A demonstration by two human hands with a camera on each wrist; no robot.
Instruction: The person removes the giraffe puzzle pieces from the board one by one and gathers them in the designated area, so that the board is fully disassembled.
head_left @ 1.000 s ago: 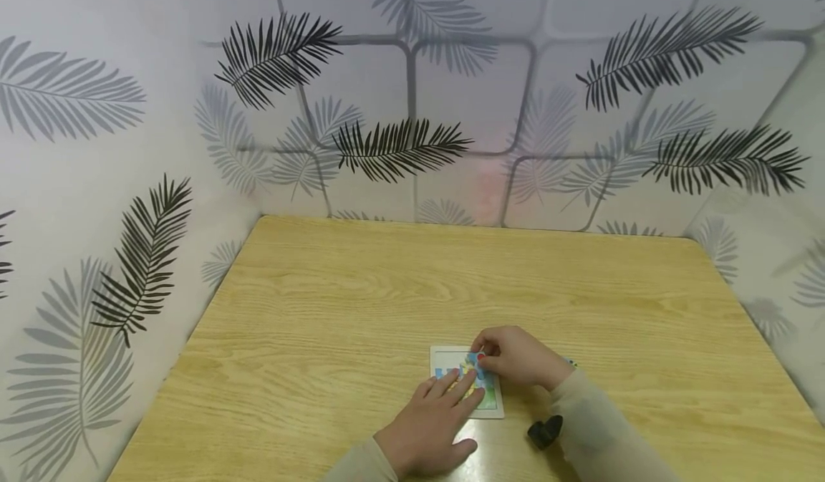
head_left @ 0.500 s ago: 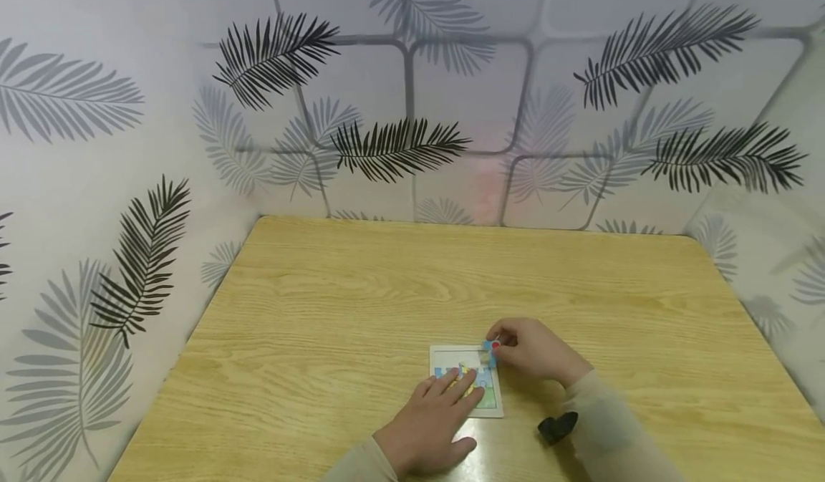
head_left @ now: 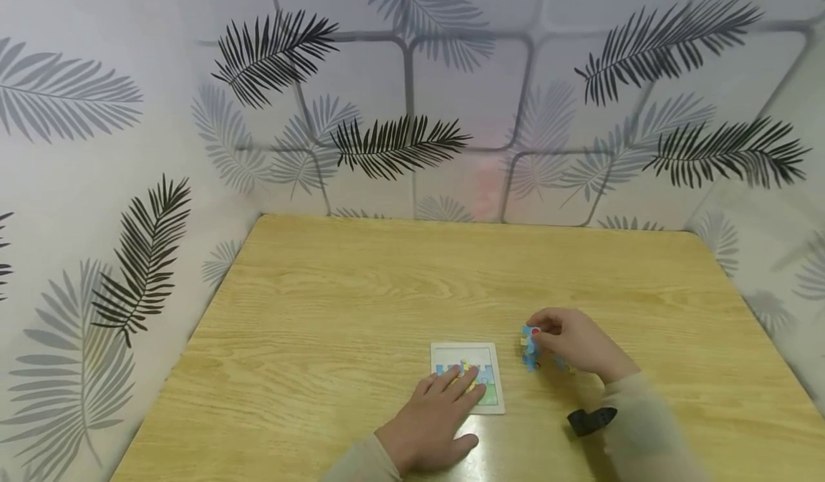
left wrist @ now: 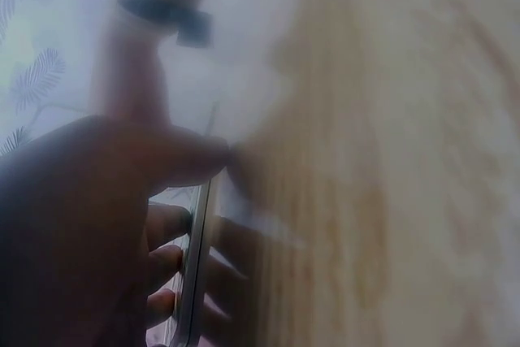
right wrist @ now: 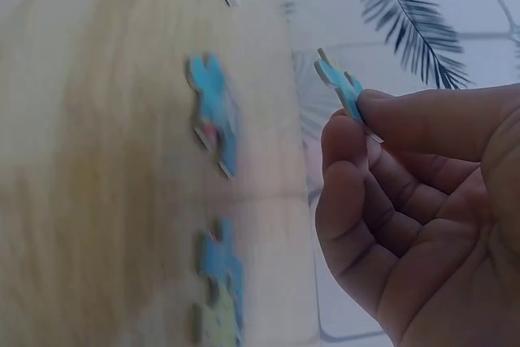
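Wooden table (head_left: pixel 322 288) below, right hand (head_left: pixel 576 342) pinches puzzle piece (right wrist: pixel 346 93), left hand (head_left: pixel 433 422) spread on board (head_left: pixel 454 355).

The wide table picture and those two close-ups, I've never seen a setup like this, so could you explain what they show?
There is no machine here, just a person working bare-handed. The wide picture comes from a camera on the person's head; the other two come from cameras on each wrist, the left one dim and blurred. On the yellowish wood-grain table lies a flat, white-framed puzzle board, partly filled with coloured pieces. The left hand lies partly over it. Off to the board's right, the right hand pinches a blue jigsaw piece with a red spot. Loose jigsaw pieces, mostly blue, lie near that hand. A leaf-patterned wall stands behind.
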